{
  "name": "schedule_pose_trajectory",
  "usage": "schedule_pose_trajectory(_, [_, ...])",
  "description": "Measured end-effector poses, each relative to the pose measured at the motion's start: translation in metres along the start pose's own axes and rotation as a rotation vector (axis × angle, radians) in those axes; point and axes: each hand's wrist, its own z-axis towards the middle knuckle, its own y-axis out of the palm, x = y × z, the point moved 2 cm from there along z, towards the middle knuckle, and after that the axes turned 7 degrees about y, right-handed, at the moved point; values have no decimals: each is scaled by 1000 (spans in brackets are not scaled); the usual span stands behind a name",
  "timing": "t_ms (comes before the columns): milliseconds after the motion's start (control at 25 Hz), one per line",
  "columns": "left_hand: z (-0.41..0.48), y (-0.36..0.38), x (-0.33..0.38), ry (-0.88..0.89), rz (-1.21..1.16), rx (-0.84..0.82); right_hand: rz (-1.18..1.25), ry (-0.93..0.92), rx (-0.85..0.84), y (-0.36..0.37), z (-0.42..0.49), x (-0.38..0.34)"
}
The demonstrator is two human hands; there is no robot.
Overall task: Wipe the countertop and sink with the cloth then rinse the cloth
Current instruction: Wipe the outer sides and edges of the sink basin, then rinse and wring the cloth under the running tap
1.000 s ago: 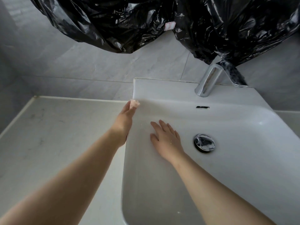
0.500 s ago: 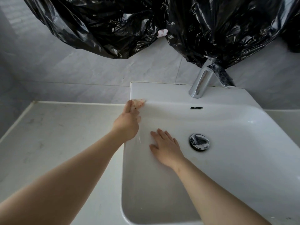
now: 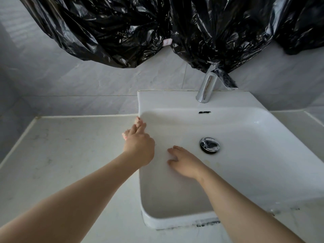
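Note:
My left hand (image 3: 138,148) rests on the left rim of the white sink (image 3: 175,99), fingers closed over a small pale pink cloth (image 3: 137,122). Only bits of the cloth show at the fingertips. My right hand (image 3: 185,162) lies palm down on the left inner slope of the basin, fingers slightly bent and holding nothing. The pale countertop (image 3: 61,163) stretches to the left of the sink and carries faint marks.
A chrome faucet (image 3: 206,88) stands at the back of the sink, with a chrome drain plug (image 3: 209,145) in the basin floor. Black plastic bags (image 3: 122,32) hang over the grey tiled wall. More counter lies right of the sink (image 3: 298,120).
My left hand has slid with the cloth along the sink's left rim toward me, away from the back corner. My right hand has stayed on the basin wall, fingers bending a little.

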Motion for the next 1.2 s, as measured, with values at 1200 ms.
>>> schedule_pose_trajectory(1200, [78, -147, 89, -379, -2032, 470, 1064, 79, 294, -125, -16, 125])
